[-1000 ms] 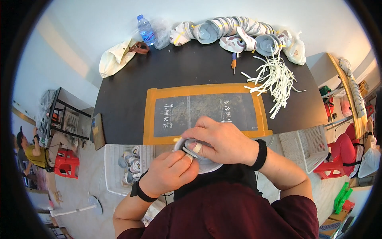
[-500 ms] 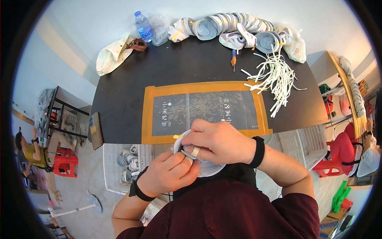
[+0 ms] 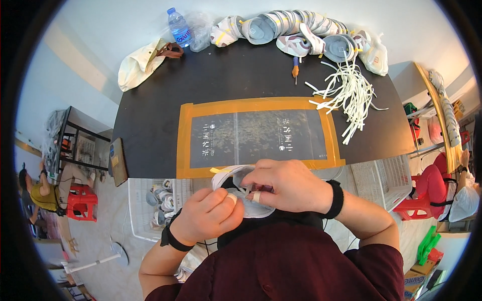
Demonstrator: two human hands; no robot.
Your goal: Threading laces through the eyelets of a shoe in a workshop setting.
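A white and grey shoe [image 3: 236, 181] sits between both hands, close to my chest at the near edge of the black table [image 3: 150, 115]. My left hand [image 3: 211, 213] grips its near side, with tape on one fingertip. My right hand [image 3: 288, 183] closes over the top of the shoe, fingers pinching a white lace by the tongue. Most of the shoe is hidden under the hands. Just beyond them lies a dark mat with an orange tape border [image 3: 256, 135].
A loose pile of white laces [image 3: 346, 93] lies at the right of the table. Several shoes [image 3: 291, 30] line the far edge, with a water bottle [image 3: 178, 27], a cream bag [image 3: 138, 65] and a small tool [image 3: 295, 66]. White crates [image 3: 155, 200] stand below the table. People sit at far left and right.
My hands have shifted slightly on the shoe, the right hand moving over its top. The view has tilted a little. The table's things have not moved.
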